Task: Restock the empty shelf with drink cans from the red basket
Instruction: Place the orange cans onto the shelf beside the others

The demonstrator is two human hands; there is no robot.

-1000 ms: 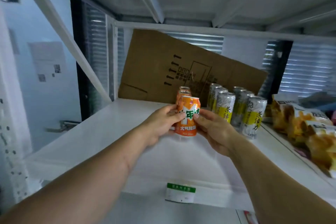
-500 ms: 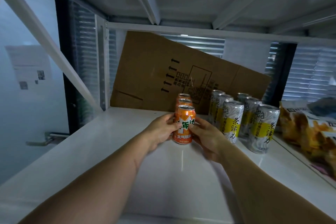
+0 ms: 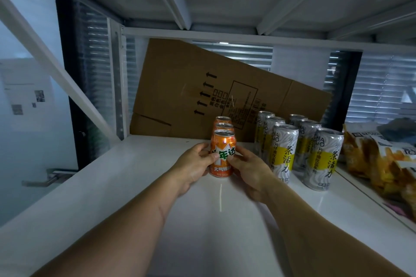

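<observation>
An orange drink can (image 3: 223, 144) stands upright on the white shelf (image 3: 117, 186), at the front of a row with two more orange cans (image 3: 222, 122) behind it. My left hand (image 3: 194, 165) grips its left side and my right hand (image 3: 249, 170) grips its right side, with fingers wrapped over the label. To the right stand several tall silver-and-yellow cans (image 3: 322, 159) in two rows. The red basket is out of view.
A flattened cardboard box (image 3: 191, 90) leans against the back of the shelf. Snack bags (image 3: 380, 164) lie on the shelf at the far right. A diagonal white brace (image 3: 56, 69) crosses the left side, and the upper shelf hangs close overhead.
The can has gone from held above the shelf to standing on it behind-row front, both hands still on it. My view has moved closer and slightly lower.
</observation>
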